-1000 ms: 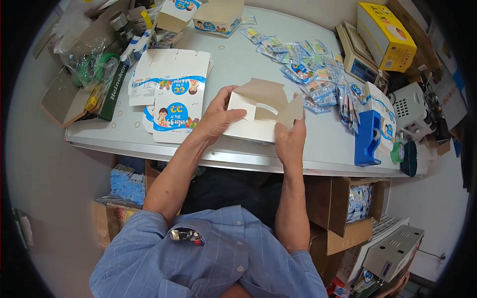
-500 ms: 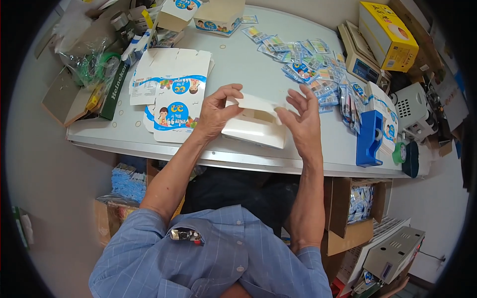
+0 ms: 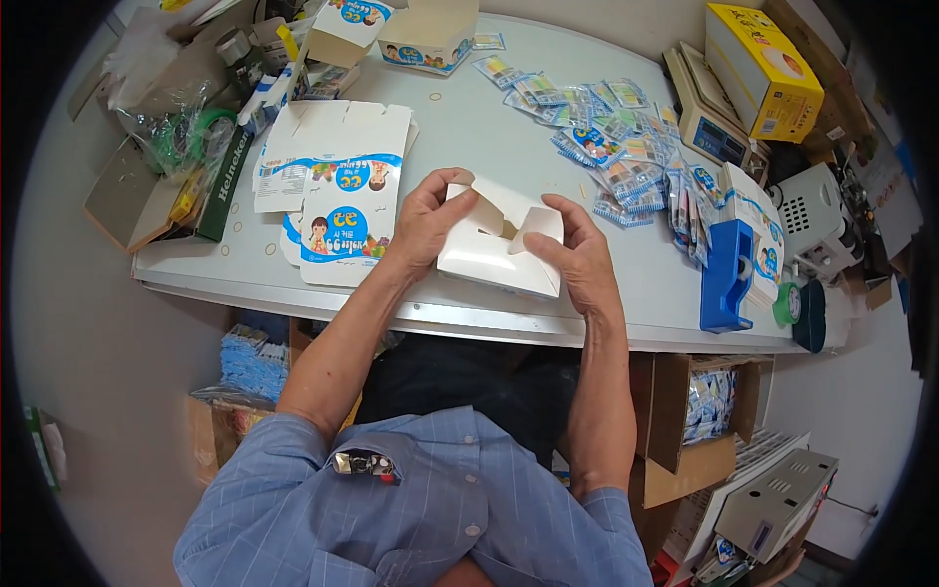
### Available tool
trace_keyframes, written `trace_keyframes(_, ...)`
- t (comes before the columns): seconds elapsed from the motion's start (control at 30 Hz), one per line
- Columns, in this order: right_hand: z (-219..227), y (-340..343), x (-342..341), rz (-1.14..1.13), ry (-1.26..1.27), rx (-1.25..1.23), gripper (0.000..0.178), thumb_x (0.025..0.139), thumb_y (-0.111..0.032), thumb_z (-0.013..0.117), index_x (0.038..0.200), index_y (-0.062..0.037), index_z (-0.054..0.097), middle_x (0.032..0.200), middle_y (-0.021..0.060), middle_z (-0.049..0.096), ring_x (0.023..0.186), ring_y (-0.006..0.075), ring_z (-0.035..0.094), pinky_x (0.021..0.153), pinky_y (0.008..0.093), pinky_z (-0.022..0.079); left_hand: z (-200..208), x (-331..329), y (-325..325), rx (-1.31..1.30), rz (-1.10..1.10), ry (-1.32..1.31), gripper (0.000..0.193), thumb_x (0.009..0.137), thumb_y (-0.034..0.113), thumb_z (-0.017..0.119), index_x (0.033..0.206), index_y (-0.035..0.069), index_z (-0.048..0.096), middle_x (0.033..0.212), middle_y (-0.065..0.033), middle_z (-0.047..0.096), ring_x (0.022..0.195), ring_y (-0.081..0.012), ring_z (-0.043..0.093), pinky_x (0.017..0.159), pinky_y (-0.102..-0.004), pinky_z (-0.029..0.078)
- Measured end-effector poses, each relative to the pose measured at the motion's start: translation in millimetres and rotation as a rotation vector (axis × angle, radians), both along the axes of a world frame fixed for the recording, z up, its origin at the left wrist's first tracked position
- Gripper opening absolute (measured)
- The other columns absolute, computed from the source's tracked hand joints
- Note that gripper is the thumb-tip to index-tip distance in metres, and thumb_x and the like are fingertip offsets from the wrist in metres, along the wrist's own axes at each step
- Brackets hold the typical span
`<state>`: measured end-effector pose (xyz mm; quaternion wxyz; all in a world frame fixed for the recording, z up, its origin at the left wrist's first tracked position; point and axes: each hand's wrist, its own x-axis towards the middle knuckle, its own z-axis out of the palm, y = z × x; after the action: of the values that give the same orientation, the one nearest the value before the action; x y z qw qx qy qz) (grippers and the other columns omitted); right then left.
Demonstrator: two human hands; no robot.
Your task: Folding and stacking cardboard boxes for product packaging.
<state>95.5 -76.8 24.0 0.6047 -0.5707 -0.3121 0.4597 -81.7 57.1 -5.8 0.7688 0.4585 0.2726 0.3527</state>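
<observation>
**A:** What is the biggest thing here?

**B:** The white table (image 3: 509, 147). It has lots of stuff on it.

**A:** What comes after that?

**B:** A pile of flat boxes (image 3: 337, 186), white with blue bands and little pictures. They lie to the left of the hands. Far off on the right sits a yellow box (image 3: 763, 64). Near the right edge stands a blue tape holder (image 3: 726, 276). Behind the hands is a heap of small shiny packets (image 3: 626, 147).

**A:** And what are the hands busy with?

**B:** A white cardboard box (image 3: 494, 256), plain side out and half folded. It rests on the table near the front edge, right in front of the person. Two flaps stick up at the top with a dark gap between them.

**A:** How do the hands sit?

**B:** The left hand (image 3: 425, 220) grips the left side, with its fingers curled over the top flap. The right hand (image 3: 579, 259) grips the right side and pinches the other flap. The hands are apart, and the box is between them.

**A:** Is anything different from a moment ago?

**B:** Yes. Before, the box looked flatter and the right hand was spread open above it. Now the flaps stand up and the right hand has closed on one.
</observation>
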Motion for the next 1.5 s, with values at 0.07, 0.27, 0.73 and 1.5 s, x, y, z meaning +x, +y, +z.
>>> trace_keyframes(0.07, 0.0, -0.2, -1.0, -0.005, -0.047, -0.018, 0.063, 0.084, -0.012, 0.081, 0.138, 0.0020, 0.053, 0.125, 0.0131, 0.063, 0.114, 0.0189, 0.060, 0.100, 0.0300, 0.048, 2.5, 2.1, 1.0, 0.018, 0.023, 0.050, 0.032, 0.098, 0.017, 0.069, 0.126, 0.005, 0.062, 0.104, -0.0057, 0.066, 0.088, -0.0093, 0.063, 0.077, -0.0245, 0.053)
trace_keyframes(0.27, -9.4, -2.2, -1.1, -0.073, 0.204, 0.107, 0.058, 0.087, -0.013, 0.078, 0.138, 0.0023, 0.053, 0.125, 0.0129, 0.064, 0.113, 0.0181, 0.060, 0.100, 0.0300, 0.048, 10.1, 9.2, 0.7, 0.034, 0.176, 0.133, 0.028, 0.095, 0.020, 0.072, 0.113, -0.001, 0.070, 0.092, -0.0056, 0.070, 0.079, -0.0089, 0.064, 0.068, -0.0240, 0.053)
trace_keyframes(0.73, 0.7, 1.7, 1.2, -0.104, -0.147, -0.047, 0.049, 0.082, -0.005, 0.072, 0.129, 0.0032, 0.061, 0.118, 0.0136, 0.068, 0.102, 0.0190, 0.065, 0.088, 0.0303, 0.052, 20.6, 3.7, 5.9, 0.187, -0.344, 0.171, 0.056, 0.079, 0.000, 0.073, 0.133, 0.000, 0.060, 0.118, -0.0100, 0.069, 0.104, -0.0171, 0.066, 0.092, -0.0303, 0.053)
trace_keyframes(1.5, 23.1, -2.6, -5.9, 0.010, -0.808, -0.268, 0.058, 0.072, -0.026, 0.086, 0.117, 0.0014, 0.063, 0.118, 0.0211, 0.064, 0.108, 0.0308, 0.063, 0.095, 0.0387, 0.049, 32.2, -4.2, 18.4, 0.481, -0.464, 0.585, 0.056, 0.093, 0.043, 0.066, 0.129, -0.001, 0.065, 0.116, -0.0184, 0.069, 0.107, -0.0241, 0.064, 0.095, -0.0321, 0.049)
